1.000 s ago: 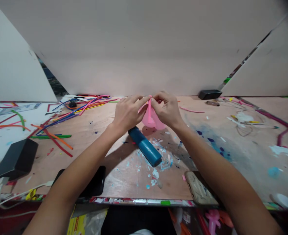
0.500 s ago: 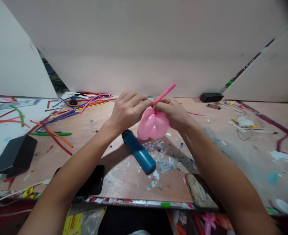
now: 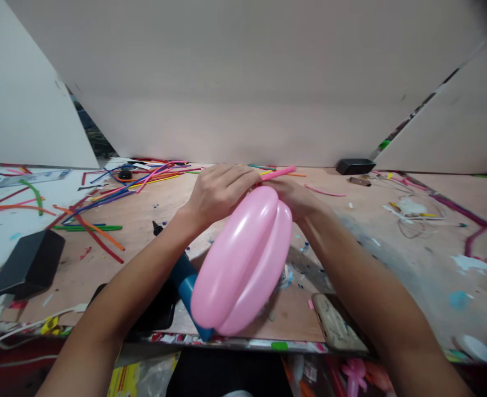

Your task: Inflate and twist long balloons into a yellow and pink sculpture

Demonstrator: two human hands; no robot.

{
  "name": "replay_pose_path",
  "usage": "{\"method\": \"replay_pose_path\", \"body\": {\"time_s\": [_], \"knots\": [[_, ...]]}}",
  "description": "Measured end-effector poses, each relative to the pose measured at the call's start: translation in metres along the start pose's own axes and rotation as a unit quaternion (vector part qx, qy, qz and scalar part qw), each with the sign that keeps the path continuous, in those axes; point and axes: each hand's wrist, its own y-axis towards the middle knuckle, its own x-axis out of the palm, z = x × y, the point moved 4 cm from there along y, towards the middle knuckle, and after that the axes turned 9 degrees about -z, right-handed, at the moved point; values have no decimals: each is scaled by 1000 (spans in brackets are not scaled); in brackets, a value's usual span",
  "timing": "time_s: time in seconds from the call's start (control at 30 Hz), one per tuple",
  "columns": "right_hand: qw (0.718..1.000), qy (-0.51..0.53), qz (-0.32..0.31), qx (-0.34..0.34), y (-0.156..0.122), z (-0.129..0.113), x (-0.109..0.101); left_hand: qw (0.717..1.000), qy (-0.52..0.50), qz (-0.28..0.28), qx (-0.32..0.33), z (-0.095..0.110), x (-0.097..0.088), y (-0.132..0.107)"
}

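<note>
A pink balloon (image 3: 239,264) with long inflated loops hangs toward me from between my hands, over the middle of the table. Its thin uninflated tail (image 3: 282,172) sticks out to the upper right. My left hand (image 3: 224,190) is closed at the balloon's far end, knuckles up. Behind that same end, my right hand (image 3: 293,196) is closed too, its fingers mostly hidden by the balloon. Under the balloon and my left forearm lies a blue balloon pump (image 3: 185,284) with a black nozzle, partly covered.
Loose uninflated balloons (image 3: 102,220) lie scattered at the left. A black power adapter (image 3: 28,264) with white cables stands at the left front. Two phones lie by the front edge, one light-backed (image 3: 336,320). A black box (image 3: 354,165) sits at the back right, below white panels (image 3: 243,82).
The balloon's loops have swung toward me and now look much longer and larger. Its tail has tipped lower. The pump has shifted left and toward the front edge.
</note>
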Motion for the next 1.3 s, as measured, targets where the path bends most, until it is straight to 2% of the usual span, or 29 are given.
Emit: {"method": "replay_pose_path", "body": {"time_s": [0.1,0.17,0.23,0.33,0.4,0.5,0.6,0.7,0.87,1.0,1.07,1.17,1.23,1.3], "knots": [[994,54,-98,19,0,8,3,999,-27,0,36,-3,5,1],[991,60,-117,14,-1,9,2,997,-53,-4,55,-4,10,2],[994,37,-99,-17,-2,6,0,994,-92,18,54,-6,10,4],[996,-17,-39,-79,-2,-4,-1,985,-163,64,10,-9,4,7],[991,-55,-2,-120,-2,-11,-1,980,-188,68,-11,-9,-1,8],[985,-71,28,-155,-4,-15,-2,979,-201,46,7,-9,-7,9],[988,-45,17,-148,-6,-13,-5,978,-203,37,22,-10,-8,8],[991,-28,-37,-123,-8,-10,-5,978,-204,38,22,-12,-11,7],[989,-52,-115,-80,-8,-9,-3,974,-220,-50,26,-10,-17,8],[989,-28,-128,-69,-8,-11,-1,975,-208,-73,23,-8,-20,9],[991,1,-117,-62,-9,-12,-1,978,-194,-70,3,-8,-17,9],[994,41,-83,-64,-9,-12,-2,978,-199,-27,-61,-8,-7,8],[995,42,-63,-65,-8,-9,-2,966,-230,-4,-121,-10,6,6],[997,19,-40,-64,-5,-3,-2,941,-280,7,-188,-15,22,3]]}}
